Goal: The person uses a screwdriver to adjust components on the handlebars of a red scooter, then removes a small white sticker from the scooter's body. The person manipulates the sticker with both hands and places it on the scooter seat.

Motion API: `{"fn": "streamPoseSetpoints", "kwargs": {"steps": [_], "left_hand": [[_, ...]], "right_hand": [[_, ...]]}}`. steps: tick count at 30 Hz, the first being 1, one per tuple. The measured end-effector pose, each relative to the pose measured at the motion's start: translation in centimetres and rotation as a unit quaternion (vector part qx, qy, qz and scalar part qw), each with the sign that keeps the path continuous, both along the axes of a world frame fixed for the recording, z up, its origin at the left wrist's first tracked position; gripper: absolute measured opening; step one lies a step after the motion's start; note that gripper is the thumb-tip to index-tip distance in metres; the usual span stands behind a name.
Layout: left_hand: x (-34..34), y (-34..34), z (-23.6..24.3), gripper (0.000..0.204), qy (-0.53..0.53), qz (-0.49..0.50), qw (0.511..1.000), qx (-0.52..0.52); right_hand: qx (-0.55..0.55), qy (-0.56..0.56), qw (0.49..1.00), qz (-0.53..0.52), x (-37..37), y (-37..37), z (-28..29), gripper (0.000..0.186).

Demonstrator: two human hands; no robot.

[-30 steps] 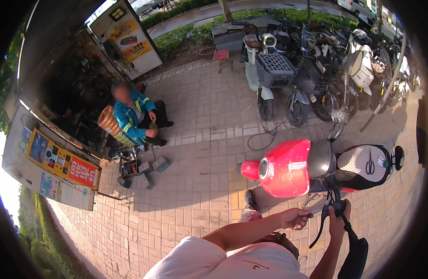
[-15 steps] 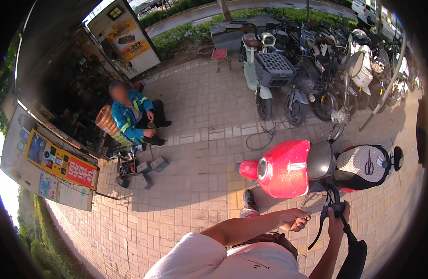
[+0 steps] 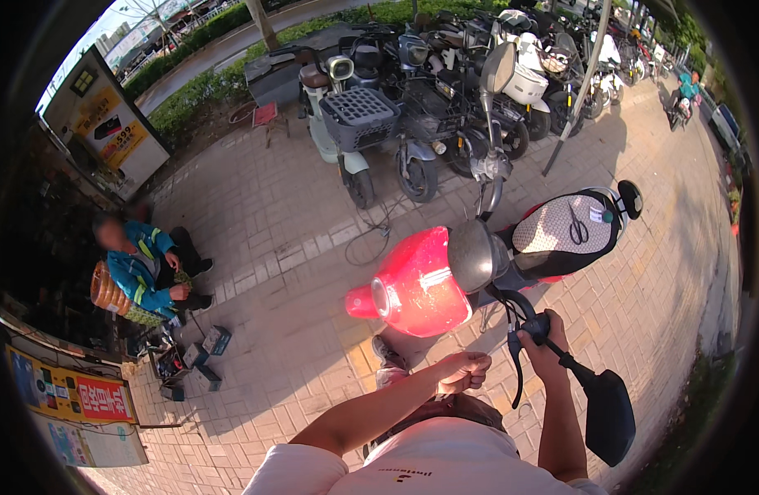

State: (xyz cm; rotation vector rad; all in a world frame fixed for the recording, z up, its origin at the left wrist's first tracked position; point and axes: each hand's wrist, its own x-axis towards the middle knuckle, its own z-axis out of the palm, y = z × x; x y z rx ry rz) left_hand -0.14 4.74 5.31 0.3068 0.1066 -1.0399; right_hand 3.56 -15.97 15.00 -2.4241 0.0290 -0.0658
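Note:
My right hand [image 3: 546, 355] grips the handlebar's black switch housing [image 3: 534, 327] on a red electric scooter [image 3: 420, 280], beside a curved brake lever [image 3: 518, 375]. A black mirror [image 3: 608, 417] hangs from that end of the bar. My left hand [image 3: 464, 371], fingers curled closed, is a little left of the lever, over my dark waistband; whatever it may hold is hidden. Black scissors [image 3: 575, 224] and a small pale item [image 3: 599, 214] lie on the scooter's mesh-covered seat [image 3: 538, 233].
A seated person [image 3: 144, 272] in a teal jacket is by a kiosk [image 3: 70, 385] at left, with boxes [image 3: 214, 340] on the paving. Parked scooters [image 3: 359, 124] line the back beside a leaning pole [image 3: 565, 140]. A distant rider [image 3: 684, 99] is on the right.
My view has swung right, shifting the scene leftward and revealing the rider. My left hand has drawn away from the brake lever, its fingers curled. My right hand still grips the handlebar.

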Motion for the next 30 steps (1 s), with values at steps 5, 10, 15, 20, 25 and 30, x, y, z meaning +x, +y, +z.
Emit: {"fn": "streamPoseSetpoints", "kwargs": {"steps": [5, 10, 15, 20, 25, 30], "left_hand": [[0.1, 0.1, 0.8, 0.019, -0.05, -0.007, 0.993, 0.106], [0.0, 0.1, -0.5, 0.018, -0.106, -0.004, 0.977, 0.187], [0.4, 0.5, 1.3, 0.023, -0.108, -0.005, 0.973, 0.203], [1.6, 1.4, -0.1, 0.026, -0.041, -0.066, 0.992, 0.101], [1.5, 1.5, -1.4, 0.019, -0.101, -0.051, 0.979, 0.172], [0.7, 0.7, -0.8, 0.019, -0.166, 0.013, 0.943, 0.287]], "right_hand": [[-0.01, 0.011, 0.999, -0.031, -0.5, -0.1, 0.3, 0.074], [-0.049, 0.069, 0.996, -0.029, -0.5, 0.4, 2.2, 0.072], [-0.014, 0.148, 0.988, -0.037, -0.2, 0.5, 4.2, 0.079], [-0.024, 0.137, 0.99, -0.029, -0.4, 0.2, 3.5, 0.077], [-0.01, 0.148, 0.989, -0.028, -0.5, 0.2, 3.4, 0.078], [-0.015, 0.158, 0.987, -0.018, -0.2, 0.1, 3.7, 0.079]]}}
